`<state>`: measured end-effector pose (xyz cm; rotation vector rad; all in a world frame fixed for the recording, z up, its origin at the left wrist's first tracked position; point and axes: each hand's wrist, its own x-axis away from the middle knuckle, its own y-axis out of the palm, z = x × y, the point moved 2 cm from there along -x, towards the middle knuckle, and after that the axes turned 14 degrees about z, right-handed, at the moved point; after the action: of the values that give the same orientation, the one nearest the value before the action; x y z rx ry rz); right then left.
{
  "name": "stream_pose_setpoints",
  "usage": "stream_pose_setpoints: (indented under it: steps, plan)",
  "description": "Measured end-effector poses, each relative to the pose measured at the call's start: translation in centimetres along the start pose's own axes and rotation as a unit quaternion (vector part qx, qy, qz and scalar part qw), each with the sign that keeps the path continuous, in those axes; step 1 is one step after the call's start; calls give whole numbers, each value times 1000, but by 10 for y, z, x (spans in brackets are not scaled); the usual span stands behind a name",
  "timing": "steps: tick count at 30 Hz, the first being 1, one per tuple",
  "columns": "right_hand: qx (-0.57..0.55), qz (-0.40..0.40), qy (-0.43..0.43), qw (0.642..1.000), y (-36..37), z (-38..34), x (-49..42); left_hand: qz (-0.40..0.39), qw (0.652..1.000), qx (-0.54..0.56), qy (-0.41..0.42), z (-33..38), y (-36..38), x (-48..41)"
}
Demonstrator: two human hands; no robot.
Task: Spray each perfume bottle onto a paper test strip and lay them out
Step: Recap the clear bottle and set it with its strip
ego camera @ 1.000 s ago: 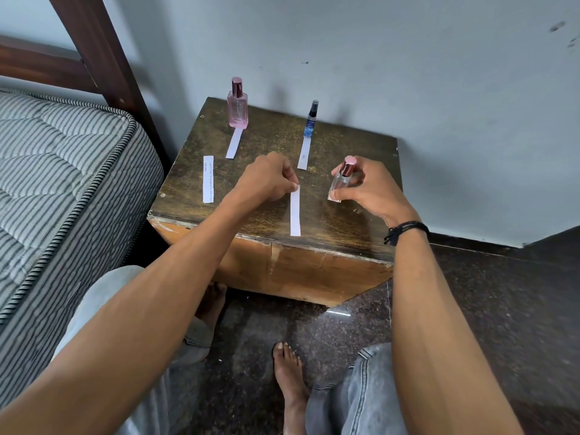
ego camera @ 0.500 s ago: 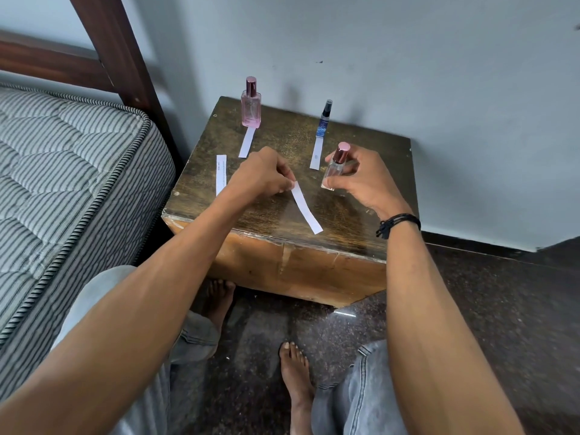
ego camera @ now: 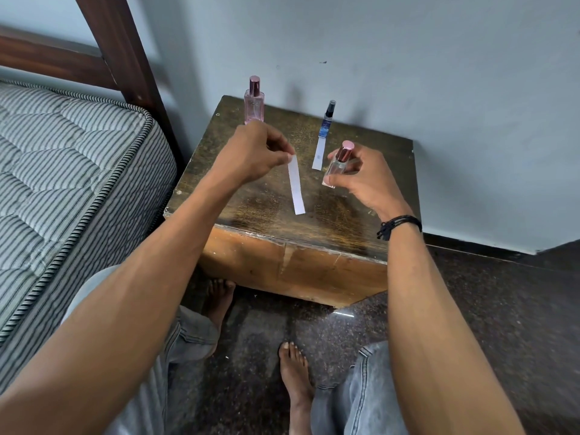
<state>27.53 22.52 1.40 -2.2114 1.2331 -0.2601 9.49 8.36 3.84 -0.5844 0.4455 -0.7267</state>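
Your left hand [ego camera: 254, 152]: thumb and forefinger pinch the far end of a white paper strip [ego camera: 296, 185]; the other fingers are curled in.
Held strip: its long axis runs from the pinched end toward the counter's near edge, with the free end slanting a little to your right. It sits over the middle of the counter [ego camera: 361, 221]. You cannot tell whether the free end touches the wood.
Your right hand [ego camera: 367, 180]: it grasps a clear bottle [ego camera: 335, 167] with its fingers wrapped round the glass body. A black wristband [ego camera: 397, 224] is on that wrist.
Clear bottle: it is held above the counter's right half, just beside the strip. Its rose cap is up and leans slightly to the right, and its base points toward the near edge.
Pink bottle [ego camera: 254, 103]: it stands upright at the far left corner, cap on.
Blue spray vial [ego camera: 328, 120]: it stands upright along the far edge, right of the pink bottle.
Second strip [ego camera: 319, 155]: it lies flat with its far end at the vial's base and its long axis pointing toward the near edge.
Beside the counter: a striped mattress [ego camera: 72, 183] lies to the left.
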Motion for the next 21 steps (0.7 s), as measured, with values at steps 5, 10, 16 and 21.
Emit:
stream_pose_setpoints:
  steps: [5, 10, 16, 21]
  plan:
    - [-13, 6, 0, 1000, 5, -1, 0, 33, 998, 42, 26, 5, -16, -3]
    - [-20, -17, 2, 1000, 17, -2, 1, 39, 995, 91, 16, 0, -25, -6]
    - [-19, -19, -6, 1000, 32, -6, 1, 20, 989, 148, -4, 3, -31, -4]
    - [-10, -22, -5, 1000, 39, -9, 2, -4, 986, 166, -10, 3, -29, -4]
